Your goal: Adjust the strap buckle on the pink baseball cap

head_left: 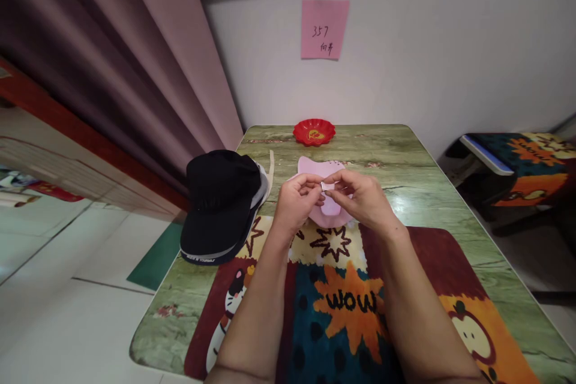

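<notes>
Above the middle of the table, my left hand [302, 198] and my right hand [357, 192] meet with fingertips pinched. Between them is a small silvery piece [323, 186], too small to tell its kind. Both hands are closed on it, thumbs and index fingers nearly touching. Below them lies a pale pink dish [332, 221] with a wavy outline, partly hidden by the hands. Its near edge rests by a colourful mat [310, 300] printed with "WOW", over which my forearms extend.
A black cap [220, 186] sits at the table's left edge. At the back stands a red scalloped plate [314, 132] near the wall, under a pink note [324, 30]. A purple curtain [180, 42] hangs at left. Another mat-covered surface [531, 162] is at right.
</notes>
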### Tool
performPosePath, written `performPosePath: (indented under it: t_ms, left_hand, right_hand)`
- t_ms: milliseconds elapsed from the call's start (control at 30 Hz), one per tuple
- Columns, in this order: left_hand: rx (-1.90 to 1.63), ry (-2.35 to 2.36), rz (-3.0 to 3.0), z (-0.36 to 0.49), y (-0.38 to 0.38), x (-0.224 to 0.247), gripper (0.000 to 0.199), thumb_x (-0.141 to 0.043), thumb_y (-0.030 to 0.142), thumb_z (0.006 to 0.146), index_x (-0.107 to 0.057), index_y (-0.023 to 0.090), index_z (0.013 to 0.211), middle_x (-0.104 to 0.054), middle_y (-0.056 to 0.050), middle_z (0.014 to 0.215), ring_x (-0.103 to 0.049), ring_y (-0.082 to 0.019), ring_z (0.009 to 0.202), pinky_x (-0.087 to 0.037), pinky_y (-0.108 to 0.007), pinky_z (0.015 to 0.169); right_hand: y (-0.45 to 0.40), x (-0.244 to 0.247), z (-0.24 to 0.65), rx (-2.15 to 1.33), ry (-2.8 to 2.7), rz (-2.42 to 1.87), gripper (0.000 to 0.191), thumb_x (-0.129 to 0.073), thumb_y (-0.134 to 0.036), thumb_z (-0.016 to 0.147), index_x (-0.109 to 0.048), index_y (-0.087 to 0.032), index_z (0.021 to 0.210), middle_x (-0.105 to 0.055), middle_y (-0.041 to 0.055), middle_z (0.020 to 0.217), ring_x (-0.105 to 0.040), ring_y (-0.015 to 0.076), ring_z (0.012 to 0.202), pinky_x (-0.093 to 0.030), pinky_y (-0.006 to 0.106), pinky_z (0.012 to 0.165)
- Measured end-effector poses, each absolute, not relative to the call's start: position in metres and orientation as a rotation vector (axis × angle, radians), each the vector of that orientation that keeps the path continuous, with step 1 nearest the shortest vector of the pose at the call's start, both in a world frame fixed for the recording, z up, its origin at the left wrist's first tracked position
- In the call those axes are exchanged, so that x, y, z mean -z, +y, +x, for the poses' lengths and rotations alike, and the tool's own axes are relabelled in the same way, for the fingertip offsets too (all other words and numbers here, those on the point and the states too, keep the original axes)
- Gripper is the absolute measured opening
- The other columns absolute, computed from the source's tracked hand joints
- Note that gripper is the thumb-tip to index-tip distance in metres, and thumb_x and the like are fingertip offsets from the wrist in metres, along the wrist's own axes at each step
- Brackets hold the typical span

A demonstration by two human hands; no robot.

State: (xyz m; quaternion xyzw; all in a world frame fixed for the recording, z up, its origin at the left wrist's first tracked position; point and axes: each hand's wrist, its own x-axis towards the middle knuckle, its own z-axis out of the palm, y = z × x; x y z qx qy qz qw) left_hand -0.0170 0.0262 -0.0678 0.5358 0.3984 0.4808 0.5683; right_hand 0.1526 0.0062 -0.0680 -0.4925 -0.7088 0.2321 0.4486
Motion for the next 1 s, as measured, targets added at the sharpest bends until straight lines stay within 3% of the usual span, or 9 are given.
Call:
performPosePath:
  t_ms: [267, 467, 767, 1000]
  left_hand:
    - [-1.134, 0.904, 1.155, -0.019, 0.028, 0.072, 0.031, -0.079, 0.026, 0.068, -0.069, 0.013, 0.094, -0.065, 0.001, 0.067, -0.063, -0.011, 0.056, -0.055, -0.025, 0.058]
    - [-1.164, 0.874, 1.140, -0.019, 0.028, 0.071, 0.044, -0.078, 0.022, 0.066, -0.064, 0.015, 0.107, -0.063, 0.005, 0.069, -0.056, -0.008, 0.055, -0.048, -0.022, 0.058]
    - [-1.225, 0.875, 1.058, -0.013, 0.028, 0.073, 0.047, -0.074, 0.018, 0.064, -0.061, 0.015, 0.109, -0.062, 0.007, 0.067, -0.050, -0.007, 0.055, -0.040, -0.021, 0.058]
    - [-1.230, 0.862, 0.894, -0.013, 0.029, 0.072, 0.052, -0.072, 0.016, 0.059, -0.057, 0.015, 0.109, -0.061, 0.007, 0.067, -0.048, -0.006, 0.053, -0.037, -0.021, 0.057]
  right_hand:
    - [0.006, 0.069, 0.152, -0.562, -1.772, -1.203, 0.013, -0.068, -0.025, 0.086, -0.071, -0.022, 0.099, -0.074, 0.0032, 0.084, -0.067, 0.0162, 0.069, -0.056, 0.031, 0.070]
    - [0.008, 0.069, 0.149, -0.434, -1.876, -1.142, 0.029, -0.065, -0.019, 0.087, -0.070, -0.024, 0.115, -0.074, 0.0060, 0.103, -0.067, 0.0164, 0.073, -0.056, 0.032, 0.072]
    - [0.009, 0.070, 0.145, -0.257, -1.915, -1.123, 0.021, -0.064, -0.016, 0.087, -0.073, -0.024, 0.105, -0.075, 0.0054, 0.100, -0.068, 0.0184, 0.082, -0.055, 0.032, 0.077]
    - [0.009, 0.069, 0.141, -0.260, -1.814, -1.153, 0.017, -0.066, -0.021, 0.085, -0.072, -0.024, 0.100, -0.075, 0.0046, 0.092, -0.069, 0.0179, 0.075, -0.058, 0.032, 0.075]
